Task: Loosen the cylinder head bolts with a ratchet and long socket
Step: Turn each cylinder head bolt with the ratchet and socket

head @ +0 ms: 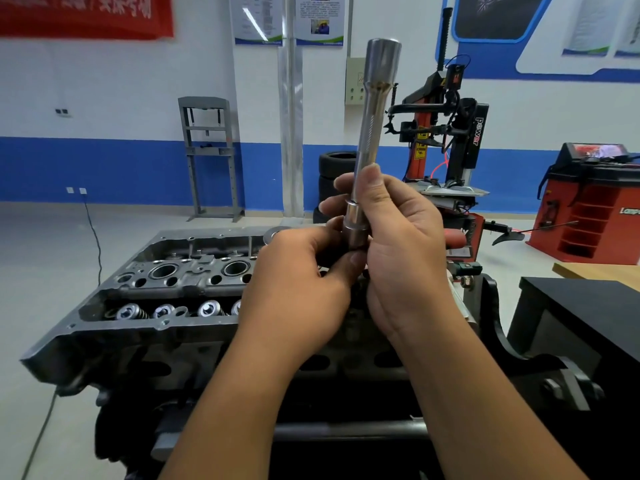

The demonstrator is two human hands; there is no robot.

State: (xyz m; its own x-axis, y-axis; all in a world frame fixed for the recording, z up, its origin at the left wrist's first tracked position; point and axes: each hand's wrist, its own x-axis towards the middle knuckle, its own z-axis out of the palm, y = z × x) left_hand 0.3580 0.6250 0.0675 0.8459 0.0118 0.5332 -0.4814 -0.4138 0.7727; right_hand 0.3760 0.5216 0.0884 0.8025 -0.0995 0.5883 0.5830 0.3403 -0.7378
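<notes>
I hold the long socket upright in front of me, above the cylinder head, its wide mouth pointing at the ceiling and its narrow drive end down between my hands. My right hand is wrapped round the lower shaft, thumb lying up along it, a firm grip. My left hand comes in from below and pinches at the foot of the tool, where a shorter collar sits; what it pinches there is hidden by my fingers, so I cannot tell whether the ratchet is already on.

I judge I am still putting the tool together, with no bolt touched yet. To do it well I should keep the socket straight, push the square drive fully home until it seats, and tug once to check before lowering it into a bolt well.

Both forearms rise from the bottom of the view, wrists bent inward, hands touching over the head's right part.
</notes>
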